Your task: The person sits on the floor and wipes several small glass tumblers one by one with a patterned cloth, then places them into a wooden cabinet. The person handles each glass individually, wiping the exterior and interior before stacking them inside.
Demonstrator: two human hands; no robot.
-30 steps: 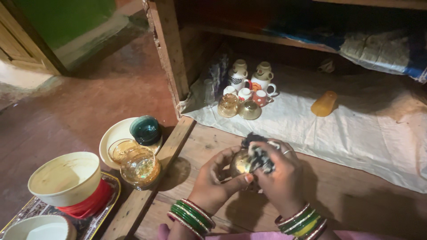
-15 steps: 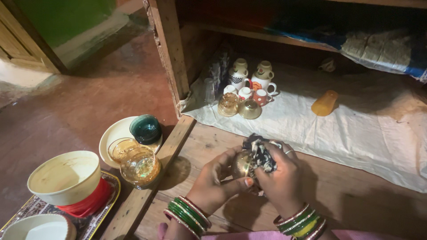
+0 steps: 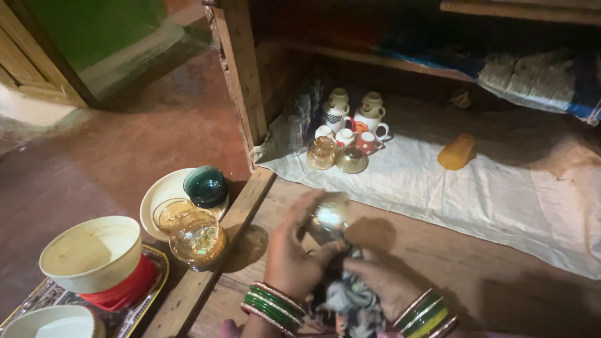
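Since a sec ago your right hand (image 3: pixel 382 285) drops w/ the cloth (image 3: pixel 350 300), fingers bunched round it. Left hand (image 3: pixel 300 250) curls round the glass bowl (image 3: pixel 328 219), lifted over the wooden board (image 3: pixel 438 250). Bowl's prob light, slick, fragile; grip the rim. Amber bowls (image 3: pixel 194 235) sit left, cups (image 3: pixel 347 134) ahead.

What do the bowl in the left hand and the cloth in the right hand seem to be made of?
The bowl in the left hand looks like tinted glass, glossy: it is see-through with a bright glint, though motion-blurred. The cloth in the right hand looks like soft, matte, patterned fabric, crumpled into limp folds.
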